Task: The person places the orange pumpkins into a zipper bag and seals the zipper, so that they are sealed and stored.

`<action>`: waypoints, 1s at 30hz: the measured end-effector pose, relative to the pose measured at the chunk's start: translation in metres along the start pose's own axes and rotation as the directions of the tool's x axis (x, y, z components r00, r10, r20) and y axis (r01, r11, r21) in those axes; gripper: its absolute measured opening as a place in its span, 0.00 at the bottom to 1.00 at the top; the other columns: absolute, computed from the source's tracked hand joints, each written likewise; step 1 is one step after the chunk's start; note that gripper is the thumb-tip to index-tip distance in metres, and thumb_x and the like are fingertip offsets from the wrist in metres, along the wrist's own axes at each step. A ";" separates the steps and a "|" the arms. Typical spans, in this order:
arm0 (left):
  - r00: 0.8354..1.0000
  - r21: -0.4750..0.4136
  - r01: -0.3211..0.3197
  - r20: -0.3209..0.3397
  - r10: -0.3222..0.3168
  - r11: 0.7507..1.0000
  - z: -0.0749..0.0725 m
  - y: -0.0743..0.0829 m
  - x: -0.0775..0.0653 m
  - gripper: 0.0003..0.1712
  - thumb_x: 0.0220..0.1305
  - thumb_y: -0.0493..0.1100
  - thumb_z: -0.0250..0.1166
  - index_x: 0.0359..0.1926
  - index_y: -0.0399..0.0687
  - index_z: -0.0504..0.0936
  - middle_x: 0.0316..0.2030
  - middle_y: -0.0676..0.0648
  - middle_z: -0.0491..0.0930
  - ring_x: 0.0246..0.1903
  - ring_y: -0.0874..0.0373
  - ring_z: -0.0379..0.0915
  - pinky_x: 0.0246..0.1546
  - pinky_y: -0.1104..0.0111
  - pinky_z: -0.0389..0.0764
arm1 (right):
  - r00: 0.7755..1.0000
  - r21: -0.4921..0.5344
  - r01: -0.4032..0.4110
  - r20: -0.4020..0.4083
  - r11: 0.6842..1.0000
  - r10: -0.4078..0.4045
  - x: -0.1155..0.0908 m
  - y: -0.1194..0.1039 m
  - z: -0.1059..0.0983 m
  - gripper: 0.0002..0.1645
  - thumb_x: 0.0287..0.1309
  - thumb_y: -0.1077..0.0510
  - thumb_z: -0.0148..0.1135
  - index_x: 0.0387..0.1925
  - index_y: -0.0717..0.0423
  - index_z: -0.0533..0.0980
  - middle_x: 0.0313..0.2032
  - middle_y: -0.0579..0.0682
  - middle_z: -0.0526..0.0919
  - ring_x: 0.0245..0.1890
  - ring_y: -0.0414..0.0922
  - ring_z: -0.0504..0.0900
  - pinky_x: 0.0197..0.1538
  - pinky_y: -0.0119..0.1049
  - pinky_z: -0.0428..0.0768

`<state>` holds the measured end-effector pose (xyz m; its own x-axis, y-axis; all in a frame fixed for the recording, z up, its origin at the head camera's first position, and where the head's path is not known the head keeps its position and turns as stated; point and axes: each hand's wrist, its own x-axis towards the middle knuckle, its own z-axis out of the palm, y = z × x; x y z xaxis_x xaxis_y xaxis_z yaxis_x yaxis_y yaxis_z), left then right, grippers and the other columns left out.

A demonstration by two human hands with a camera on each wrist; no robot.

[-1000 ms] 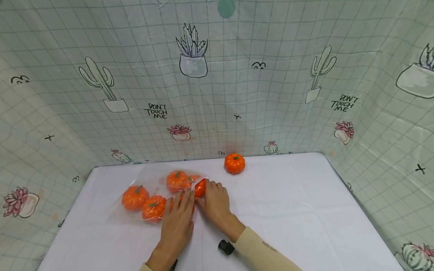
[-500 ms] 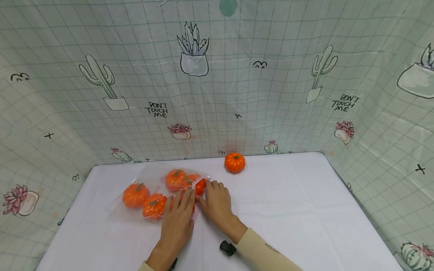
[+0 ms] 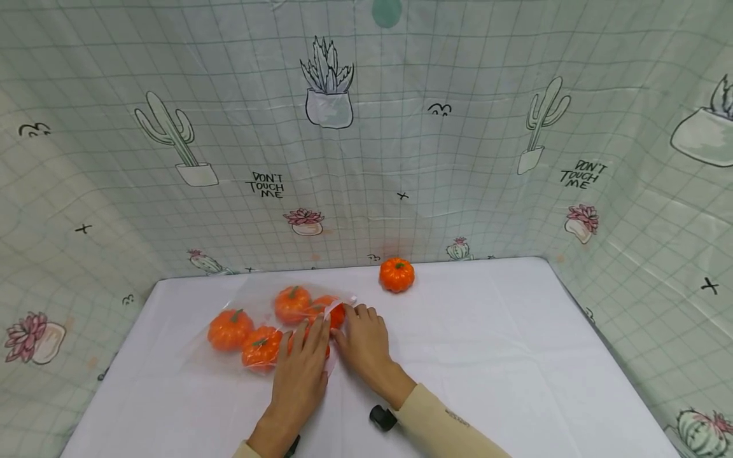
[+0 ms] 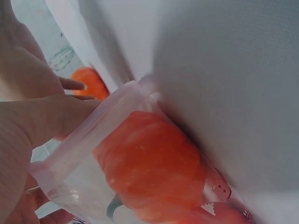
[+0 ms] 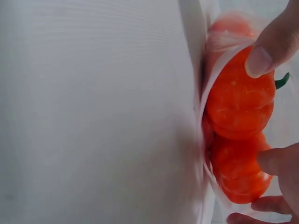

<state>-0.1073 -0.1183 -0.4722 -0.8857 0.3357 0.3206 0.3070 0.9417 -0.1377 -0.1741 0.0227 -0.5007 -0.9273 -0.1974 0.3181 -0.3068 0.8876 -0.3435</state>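
Note:
A clear plastic bag (image 3: 249, 294) with a pinkish rim lies on the table, its mouth facing right. Inside it sit several small orange toy pumpkins (image 3: 230, 330) with green stems. My left hand (image 3: 301, 366) lies over the mouth end; its fingers are on top of the film and its thumb (image 5: 261, 60) overlaps the upper pumpkin (image 5: 238, 100) in the right wrist view. My right hand (image 3: 364, 343) grips a pumpkin (image 5: 236, 177) at the mouth, with thumb on its side and fingers at its far end. The hands cover part of the mouth.
One more orange pumpkin (image 3: 396, 275) stands near the table's back edge, right of the bag. A white cloth covers the table (image 3: 487, 356). A black device (image 3: 382, 418) sits at the right wrist. Behind hangs a grid-patterned curtain (image 3: 366, 152) with cactus drawings.
The pumpkin in my right hand has shifted slightly left, deeper into the bag, and the back pumpkin inside has moved a little left too. The left hand stays nearly where it was.

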 end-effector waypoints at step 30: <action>0.998 -0.033 0.042 0.052 -0.040 0.999 -0.002 0.001 0.000 0.57 0.49 0.47 0.86 0.78 0.42 0.68 0.74 0.42 0.70 0.70 0.42 0.64 0.70 0.45 0.69 | 0.990 -0.009 -0.066 -0.129 0.998 0.064 0.012 0.080 -0.031 0.29 0.61 0.51 0.77 0.56 0.64 0.79 0.47 0.61 0.81 0.45 0.58 0.79 0.47 0.51 0.81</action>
<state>-0.1064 -0.1174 -0.4703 -0.9141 0.2963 0.2767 0.2813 0.9551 -0.0932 -0.2038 0.1044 -0.4974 -0.9097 -0.0847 0.4066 -0.2429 0.9026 -0.3554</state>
